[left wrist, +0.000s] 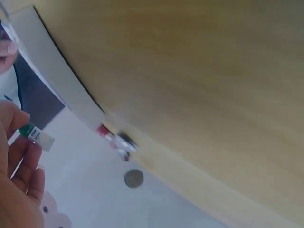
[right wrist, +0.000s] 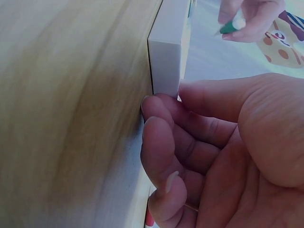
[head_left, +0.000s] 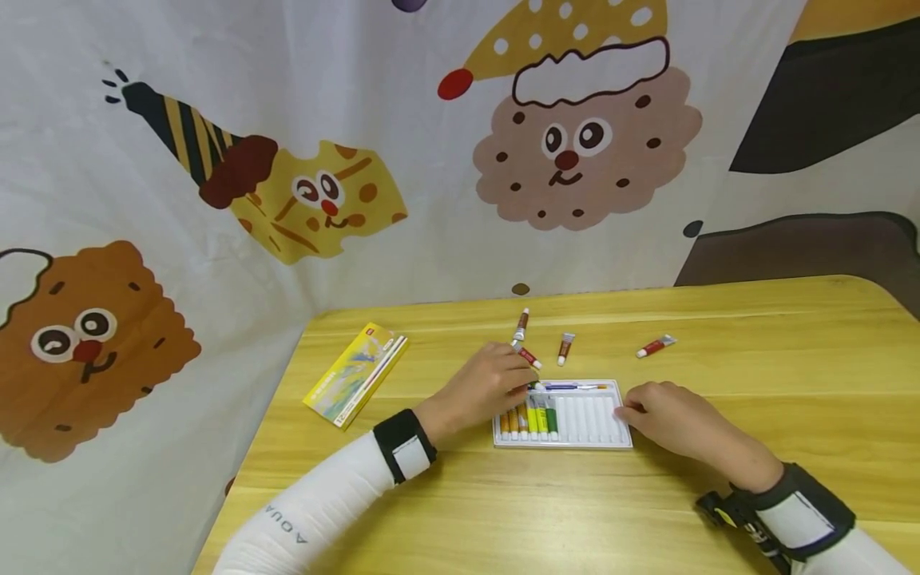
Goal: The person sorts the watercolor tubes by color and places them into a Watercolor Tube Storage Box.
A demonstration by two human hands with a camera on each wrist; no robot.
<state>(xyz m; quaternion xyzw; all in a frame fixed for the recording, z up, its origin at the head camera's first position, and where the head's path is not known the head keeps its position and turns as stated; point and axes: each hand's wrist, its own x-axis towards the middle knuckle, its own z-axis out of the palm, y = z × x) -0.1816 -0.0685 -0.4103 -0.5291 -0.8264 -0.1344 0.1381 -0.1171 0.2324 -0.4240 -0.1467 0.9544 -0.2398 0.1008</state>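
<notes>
A small paint tube (left wrist: pixel 35 134) with a green label is pinched between the thumb and fingers of my left hand (head_left: pixel 492 379), over the left back part of a white plastic tray (head_left: pixel 591 422). In the right wrist view the same tube's white cap (right wrist: pixel 240 23) points away from the fingers. Orange, yellow and green paint tubes (head_left: pixel 533 418) lie side by side in the tray's left slots, and a paintbrush (head_left: pixel 575 387) lies along its back groove. My right hand (head_left: pixel 668 415) pinches the tray's right edge between thumb and curled fingers.
Behind the tray several red and brown tubes lie loose, among them a brown one (head_left: pixel 565 349) and a red one (head_left: pixel 656 346) farther right. On the left lies a yellow carton (head_left: pixel 357 375). A printed cloth (head_left: pixel 431 255) hangs along the wooden table's (head_left: pixel 446 511) back edge.
</notes>
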